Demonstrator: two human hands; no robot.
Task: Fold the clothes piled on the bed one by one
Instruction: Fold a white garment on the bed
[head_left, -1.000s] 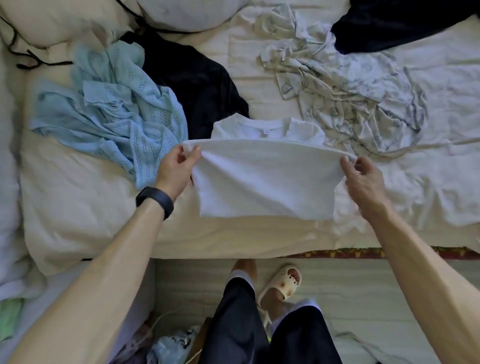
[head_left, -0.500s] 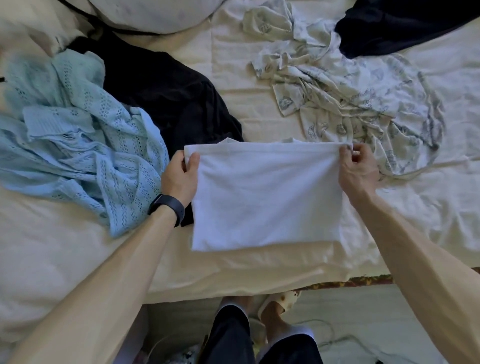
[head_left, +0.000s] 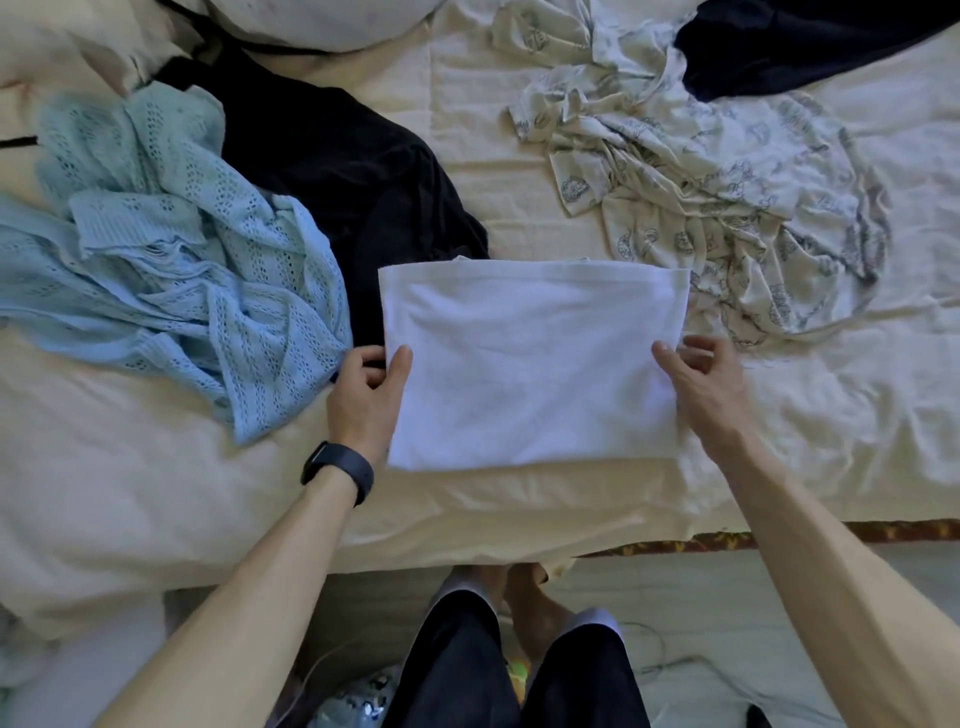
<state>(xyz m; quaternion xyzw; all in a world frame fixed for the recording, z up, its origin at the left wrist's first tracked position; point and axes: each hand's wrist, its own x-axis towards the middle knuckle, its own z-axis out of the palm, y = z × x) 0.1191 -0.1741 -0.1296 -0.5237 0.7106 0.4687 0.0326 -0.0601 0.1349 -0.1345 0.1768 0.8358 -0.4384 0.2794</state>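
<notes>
The white shirt (head_left: 530, 364) now lies flat as a neat folded rectangle in the middle of the frame, near the front edge of the bed. Half a second ago both hands held its top corners. Now they have slid down to the middle of its two side edges. A second ago the collar still showed at the top; now it is covered.

The shirt looks soft and smooth, with a few light creases. It lies on a cream bed sheet (head_left: 156, 493) that is wrinkled all over.

The left hand (head_left: 363, 400) pinches the left edge: the thumb lies on top and the fingers curl in at the edge. A black band (head_left: 337, 470) sits on that wrist. The right hand (head_left: 701, 389) has its thumb flat on the right edge and its fingers bent just beside it. I cannot tell if they grip the cloth. Both arms reach up from the bottom of the frame.

To the left lies a crumpled light blue knit top (head_left: 182, 270) full of little holes. A black garment (head_left: 353, 171) touches the shirt's upper left corner. At the upper right lies a bunched pale cloth with small grey prints (head_left: 701, 182), and a dark cloth (head_left: 805, 41) sits in the top right corner.
</notes>
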